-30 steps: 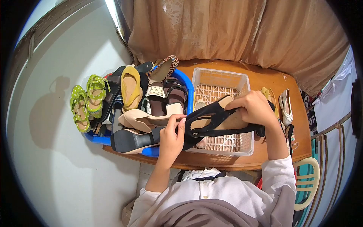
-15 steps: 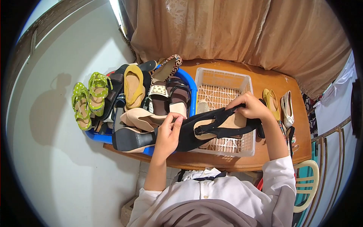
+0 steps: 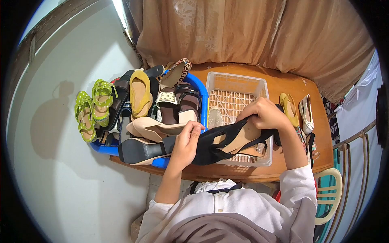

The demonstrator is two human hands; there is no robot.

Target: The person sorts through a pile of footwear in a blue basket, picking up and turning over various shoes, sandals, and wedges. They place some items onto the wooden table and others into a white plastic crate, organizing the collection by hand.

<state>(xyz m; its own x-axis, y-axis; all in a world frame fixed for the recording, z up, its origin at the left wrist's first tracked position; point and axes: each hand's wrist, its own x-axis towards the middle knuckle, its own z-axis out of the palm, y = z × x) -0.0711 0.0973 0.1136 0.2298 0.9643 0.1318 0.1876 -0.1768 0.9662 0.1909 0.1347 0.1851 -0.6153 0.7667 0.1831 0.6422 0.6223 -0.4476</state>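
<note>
My left hand (image 3: pixel 186 146) is closed around the front of a black slingback shoe (image 3: pixel 208 148) with a tan insole. At its heel end, my right hand (image 3: pixel 262 115) pinches the black edge near the strap. The shoe spans from the rim of a blue basket (image 3: pixel 205 93) to above a clear plastic crate (image 3: pixel 268 156). A shoe with a black sole and block heel (image 3: pixel 139 151) lies sole-up at the basket's front, its right end reaching behind my left hand. Beside it rests a beige shoe (image 3: pixel 148 128).
Several shoes heap in the basket, among them a mustard flat (image 3: pixel 140 95) and green dotted sandals (image 3: pixel 85 116). A pale shoe (image 3: pixel 215 117) sits inside the crate. Right of it on the wooden table (image 3: pixel 302 87) stand a yellow pair (image 3: pixel 288 108) and a white flat (image 3: pixel 306 114).
The black shoe has tilted between my hands. Its strap hangs lower, away from the insole, and my right hand has turned and shifted slightly left. The whole view has shifted a little.
</note>
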